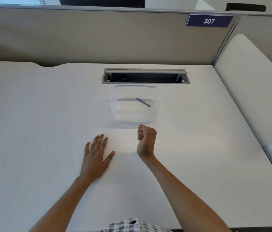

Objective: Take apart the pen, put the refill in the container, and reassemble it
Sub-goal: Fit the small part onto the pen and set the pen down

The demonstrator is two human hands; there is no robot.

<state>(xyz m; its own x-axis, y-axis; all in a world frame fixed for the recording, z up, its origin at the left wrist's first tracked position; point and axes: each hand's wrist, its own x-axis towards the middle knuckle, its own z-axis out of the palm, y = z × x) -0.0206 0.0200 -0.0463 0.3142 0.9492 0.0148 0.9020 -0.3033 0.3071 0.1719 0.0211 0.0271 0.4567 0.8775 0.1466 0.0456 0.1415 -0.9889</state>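
Your left hand (95, 156) lay flat on the white table (31, 131), palm down, its fingers (98, 141) straight and slightly spread, the thumb angled out to the right; it held nothing. Just to its right, and apart from it, your right hand (146, 139) was raised on its edge with the fingers (140, 132) curled tightly into the palm. Whether anything sat inside that fist could not be told; no pen body showed anywhere. Directly beyond your right hand, near its knuckles but not touching them, stood the clear plastic container (115, 104), lidless. Inside it, on the floor toward the right side, lay the blue refill (143, 102), slanting from upper left to lower right. Behind the container, a grey cable slot (146, 76) was set into the table with its flap open. Farther right, a blue sign (209, 20) reading 307 hung on the grey partition (81, 36). At the bottom edge showed your plaid shirt (132, 226).
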